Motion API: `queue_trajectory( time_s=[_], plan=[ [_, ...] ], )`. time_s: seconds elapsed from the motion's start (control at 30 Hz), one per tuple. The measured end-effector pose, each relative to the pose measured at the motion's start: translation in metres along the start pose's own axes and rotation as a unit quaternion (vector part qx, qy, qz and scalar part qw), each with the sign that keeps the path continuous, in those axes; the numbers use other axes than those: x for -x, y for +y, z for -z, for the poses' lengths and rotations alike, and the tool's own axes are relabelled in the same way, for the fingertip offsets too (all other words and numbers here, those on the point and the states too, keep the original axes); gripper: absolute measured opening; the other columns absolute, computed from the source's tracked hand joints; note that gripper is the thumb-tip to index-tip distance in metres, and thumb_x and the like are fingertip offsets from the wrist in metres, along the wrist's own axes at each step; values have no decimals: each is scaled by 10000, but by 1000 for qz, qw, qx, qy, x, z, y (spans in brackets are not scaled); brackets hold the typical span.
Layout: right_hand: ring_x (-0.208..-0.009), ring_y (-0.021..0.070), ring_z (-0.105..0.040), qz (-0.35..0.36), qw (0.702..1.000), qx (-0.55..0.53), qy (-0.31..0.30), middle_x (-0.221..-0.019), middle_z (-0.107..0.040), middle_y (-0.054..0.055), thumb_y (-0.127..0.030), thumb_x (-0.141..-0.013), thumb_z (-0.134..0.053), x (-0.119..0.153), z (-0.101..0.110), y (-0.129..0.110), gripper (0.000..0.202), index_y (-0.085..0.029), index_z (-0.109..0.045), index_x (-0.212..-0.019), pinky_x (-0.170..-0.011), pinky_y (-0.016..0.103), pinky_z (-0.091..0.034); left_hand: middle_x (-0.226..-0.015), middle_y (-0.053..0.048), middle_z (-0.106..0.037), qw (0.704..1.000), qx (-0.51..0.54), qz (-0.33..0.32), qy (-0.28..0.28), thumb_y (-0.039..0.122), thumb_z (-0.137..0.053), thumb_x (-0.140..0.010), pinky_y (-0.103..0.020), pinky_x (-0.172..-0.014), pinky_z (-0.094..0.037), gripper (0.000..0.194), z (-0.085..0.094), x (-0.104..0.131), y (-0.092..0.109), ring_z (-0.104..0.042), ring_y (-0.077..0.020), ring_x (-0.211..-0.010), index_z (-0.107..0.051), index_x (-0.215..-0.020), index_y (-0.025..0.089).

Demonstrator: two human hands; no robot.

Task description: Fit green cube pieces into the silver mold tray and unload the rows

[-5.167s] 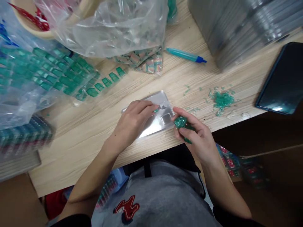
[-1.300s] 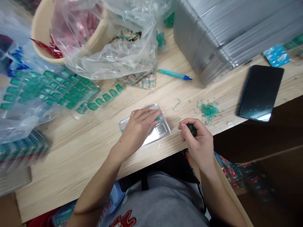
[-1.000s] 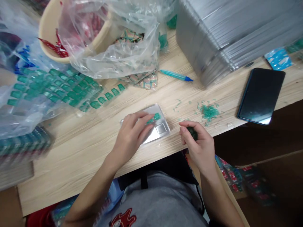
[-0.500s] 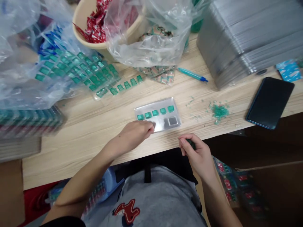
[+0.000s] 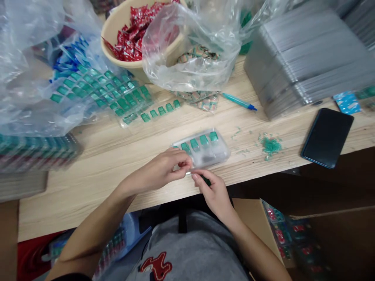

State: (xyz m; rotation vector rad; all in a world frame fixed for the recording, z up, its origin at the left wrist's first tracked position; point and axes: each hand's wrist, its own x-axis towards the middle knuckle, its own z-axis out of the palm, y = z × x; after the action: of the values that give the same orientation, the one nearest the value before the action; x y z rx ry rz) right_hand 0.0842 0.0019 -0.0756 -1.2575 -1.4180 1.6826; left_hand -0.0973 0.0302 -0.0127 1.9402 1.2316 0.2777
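Note:
A clear plastic tray (image 5: 211,154) lies near the table's front edge, with several green pieces (image 5: 204,140) in a row along its far side. My left hand (image 5: 172,166) is at the tray's near left corner, thumb and fingertips pinched together on the tray's edge or something small there. Beside it, my right hand (image 5: 209,187) is curled, its fingertips almost touching the left ones. Something dark green shows inside the curled right fingers. What the fingertips pinch is too small to tell.
A beige tub (image 5: 123,62) of red packets and a clear bag (image 5: 187,74) stand behind. Green pieces in trays (image 5: 117,91) lie back left. To the right are a blue pen (image 5: 238,101), green scraps (image 5: 271,145), a phone (image 5: 327,137) and a stack of clear trays (image 5: 293,66).
My right hand has moved left to meet my left hand at the tray's near corner. The tray looks tilted or lifted a little at that side. The whole view has shifted slightly.

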Motion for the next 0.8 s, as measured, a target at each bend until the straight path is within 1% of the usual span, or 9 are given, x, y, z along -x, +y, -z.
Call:
queue_trajectory(
  time_s=[0.1,0.23,0.3,0.4,0.47,0.53,0.6,0.67,0.8],
  plan=[
    [-499,87,-433,-38,999,-4,-9,-523,-482,-28,-489,-860,-521,-3,-4,2,412,-168,-556,-605,-491,209,-352,-755,10,-560,999,34,-3,-21,234,-454,-953,-252,-741,-382,200,3,-3,0,-520,-126,-748,-568,-803,168],
    [-417,75,-383,-105,993,-39,-28,-516,-429,-45,-584,-832,-502,-3,-3,6,455,-159,-593,-697,-429,213,-316,-750,11,-555,996,86,11,-1,198,-458,-911,-229,-673,-384,154,9,-1,0,-510,-117,-717,-551,-792,168],
    [-400,74,-383,-128,990,-45,-47,-512,-427,-46,-599,-813,-520,-2,-1,6,466,-152,-616,-724,-421,216,-314,-762,9,-557,994,102,18,33,168,-456,-888,-219,-658,-391,128,14,2,1,-508,-112,-713,-541,-792,169],
    [-419,72,-403,-120,989,-51,-76,-522,-444,-42,-569,-812,-553,-2,4,3,438,-146,-639,-735,-448,214,-331,-785,-1,-562,989,73,21,123,160,-453,-876,-227,-688,-409,112,24,11,5,-515,-117,-739,-538,-804,171],
    [-430,70,-418,-109,989,-66,-76,-555,-481,-36,-545,-801,-587,-2,5,-2,403,-149,-658,-794,-451,213,-337,-789,-6,-565,980,63,30,185,174,-456,-878,-230,-685,-416,107,32,20,6,-516,-117,-737,-540,-813,172],
    [-435,71,-437,-97,990,-84,-67,-593,-522,-27,-522,-793,-611,-3,4,-9,376,-155,-664,-853,-446,212,-342,-775,-5,-564,973,76,51,213,198,-464,-881,-224,-643,-410,108,39,28,6,-512,-116,-717,-543,-813,172],
    [-439,71,-447,-77,991,-95,-55,-598,-535,-24,-501,-801,-609,-4,0,-18,351,-159,-662,-858,-449,211,-352,-743,0,-558,972,104,69,201,225,-474,-884,-220,-600,-395,123,42,34,4,-501,-115,-688,-546,-798,173],
    [-444,73,-441,-46,993,-96,-45,-567,-510,-32,-487,-816,-591,-6,-6,-30,333,-161,-661,-819,-455,209,-363,-713,5,-552,972,143,76,169,248,-483,-885,-223,-584,-387,145,40,36,4,-491,-114,-662,-547,-777,175],
    [-471,82,-416,37,998,-56,-17,-515,-458,-43,-450,-809,-599,-11,-14,-50,291,-179,-637,-709,-479,209,-373,-741,2,-571,974,192,56,104,247,-478,-915,-221,-605,-408,153,27,35,12,-518,-112,-674,-558,-804,179]
  ],
)
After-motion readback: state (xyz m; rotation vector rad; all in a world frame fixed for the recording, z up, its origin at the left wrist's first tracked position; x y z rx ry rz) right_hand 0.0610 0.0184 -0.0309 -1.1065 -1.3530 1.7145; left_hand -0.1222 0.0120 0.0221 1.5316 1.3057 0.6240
